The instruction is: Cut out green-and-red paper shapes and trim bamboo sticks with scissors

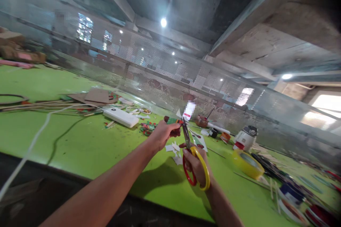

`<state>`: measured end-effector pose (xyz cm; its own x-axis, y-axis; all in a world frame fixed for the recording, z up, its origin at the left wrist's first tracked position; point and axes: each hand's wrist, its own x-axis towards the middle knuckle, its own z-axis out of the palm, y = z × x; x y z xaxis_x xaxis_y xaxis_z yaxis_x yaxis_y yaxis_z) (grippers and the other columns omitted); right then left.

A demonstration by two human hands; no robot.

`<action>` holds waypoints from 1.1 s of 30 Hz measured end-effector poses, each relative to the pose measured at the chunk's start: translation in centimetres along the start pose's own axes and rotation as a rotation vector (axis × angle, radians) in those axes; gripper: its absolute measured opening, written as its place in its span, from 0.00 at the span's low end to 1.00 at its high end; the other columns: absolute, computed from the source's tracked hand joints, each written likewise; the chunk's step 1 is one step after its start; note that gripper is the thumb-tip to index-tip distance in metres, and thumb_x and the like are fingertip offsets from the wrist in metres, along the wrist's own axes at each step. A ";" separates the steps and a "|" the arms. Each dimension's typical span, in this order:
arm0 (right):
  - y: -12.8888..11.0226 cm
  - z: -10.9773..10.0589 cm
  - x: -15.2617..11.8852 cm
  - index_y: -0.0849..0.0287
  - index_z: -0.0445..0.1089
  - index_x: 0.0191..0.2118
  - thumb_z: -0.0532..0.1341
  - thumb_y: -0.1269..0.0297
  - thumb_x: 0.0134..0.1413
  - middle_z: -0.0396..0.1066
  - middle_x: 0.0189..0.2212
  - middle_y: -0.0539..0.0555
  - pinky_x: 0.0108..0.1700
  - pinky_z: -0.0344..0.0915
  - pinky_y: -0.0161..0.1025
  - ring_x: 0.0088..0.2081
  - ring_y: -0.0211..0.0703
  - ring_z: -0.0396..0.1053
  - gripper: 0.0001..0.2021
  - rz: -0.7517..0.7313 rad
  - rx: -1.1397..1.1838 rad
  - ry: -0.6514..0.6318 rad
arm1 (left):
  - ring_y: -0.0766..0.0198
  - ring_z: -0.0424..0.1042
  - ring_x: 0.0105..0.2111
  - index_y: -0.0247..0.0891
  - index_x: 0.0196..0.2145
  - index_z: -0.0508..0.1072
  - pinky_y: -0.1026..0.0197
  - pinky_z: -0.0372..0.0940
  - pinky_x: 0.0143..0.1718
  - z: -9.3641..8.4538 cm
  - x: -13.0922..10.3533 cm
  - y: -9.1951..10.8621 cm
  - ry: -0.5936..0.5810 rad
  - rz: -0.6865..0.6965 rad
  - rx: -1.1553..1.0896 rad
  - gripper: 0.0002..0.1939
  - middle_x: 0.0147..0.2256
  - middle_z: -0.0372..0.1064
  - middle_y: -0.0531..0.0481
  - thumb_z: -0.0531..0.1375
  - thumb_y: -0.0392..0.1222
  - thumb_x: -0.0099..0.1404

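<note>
My left hand [161, 135] pinches a small green, red and brown printed piece of paper [172, 120] above the table. In my right hand [196, 163] is a pair of scissors [204, 170] with one red and one yellow handle loop. Its blades point away from me and meet the right end of the piece; whether they cut into it cannot be made out. White paper scraps [176, 148] lie on the table below my hands. A printed white sheet [199, 141] lies just behind my right hand.
On the green table [90, 149] a white power bank [121, 117] with a cable lies left, near thin sticks [50, 106] and cardboard [97, 95]. To the right are yellow tape [247, 165], small paint jars [225, 137] and a white container [246, 136]. A perforated screen [160, 67] stands behind.
</note>
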<state>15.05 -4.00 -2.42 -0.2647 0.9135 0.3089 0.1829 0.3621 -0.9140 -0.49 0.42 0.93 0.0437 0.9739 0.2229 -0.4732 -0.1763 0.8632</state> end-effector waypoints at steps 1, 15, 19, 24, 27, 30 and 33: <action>0.0 0.0 0.0 0.64 0.68 0.38 0.57 0.59 0.54 0.54 0.12 0.42 0.17 0.50 0.30 0.14 0.31 0.51 0.12 0.003 -0.008 0.003 | 0.65 0.65 0.21 0.32 0.23 0.71 0.59 0.59 0.27 0.0 0.0 0.0 0.000 0.002 -0.004 0.04 0.21 0.66 0.47 0.62 0.36 0.50; 0.2 -0.1 -0.1 0.64 0.68 0.38 0.56 0.64 0.53 0.54 0.13 0.42 0.18 0.47 0.31 0.15 0.31 0.51 0.10 -0.005 -0.096 0.019 | 0.67 0.62 0.19 0.31 0.18 0.69 0.60 0.54 0.24 -0.5 0.6 -0.1 0.016 -0.012 -0.033 0.06 0.18 0.64 0.47 0.62 0.35 0.49; 0.1 0.0 -0.1 0.64 0.68 0.38 0.56 0.64 0.53 0.54 0.12 0.42 0.18 0.46 0.31 0.15 0.31 0.50 0.10 0.005 -0.092 0.024 | 0.69 0.61 0.19 0.31 0.17 0.69 0.61 0.53 0.23 -0.6 0.6 -0.1 0.006 -0.008 -0.036 0.07 0.18 0.63 0.47 0.62 0.34 0.49; 0.1 0.0 -0.1 0.63 0.69 0.37 0.56 0.64 0.52 0.54 0.13 0.42 0.19 0.47 0.31 0.16 0.31 0.50 0.09 -0.002 -0.102 0.031 | 0.69 0.61 0.19 0.32 0.16 0.69 0.61 0.54 0.24 -0.5 0.5 0.1 0.005 -0.019 -0.045 0.08 0.17 0.63 0.48 0.61 0.34 0.49; 0.1 -0.1 -0.1 0.63 0.69 0.37 0.56 0.64 0.53 0.54 0.13 0.42 0.19 0.47 0.31 0.16 0.31 0.51 0.09 0.000 -0.112 0.022 | 0.69 0.61 0.18 0.31 0.17 0.69 0.62 0.54 0.23 -0.5 0.5 0.2 0.016 -0.028 -0.062 0.07 0.17 0.62 0.49 0.62 0.34 0.48; 0.1 -0.1 -0.1 0.63 0.69 0.38 0.56 0.63 0.53 0.54 0.13 0.42 0.19 0.47 0.31 0.16 0.30 0.50 0.10 0.003 -0.110 0.011 | 0.70 0.60 0.18 0.31 0.17 0.70 0.63 0.52 0.22 -0.5 0.5 0.3 0.025 -0.025 -0.066 0.06 0.17 0.62 0.49 0.63 0.34 0.48; 0.2 0.0 -0.1 0.63 0.69 0.38 0.56 0.63 0.53 0.54 0.13 0.42 0.18 0.47 0.31 0.16 0.31 0.50 0.10 0.000 -0.114 0.014 | 0.70 0.60 0.18 0.31 0.17 0.70 0.63 0.51 0.22 -0.5 0.5 0.3 0.026 -0.018 -0.058 0.06 0.17 0.62 0.49 0.63 0.35 0.47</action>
<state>15.14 -4.03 -2.63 -0.2511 0.9160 0.3129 0.2894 0.3795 -0.8788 -1.05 0.94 1.06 0.0301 0.9802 0.1955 -0.5226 -0.1513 0.8390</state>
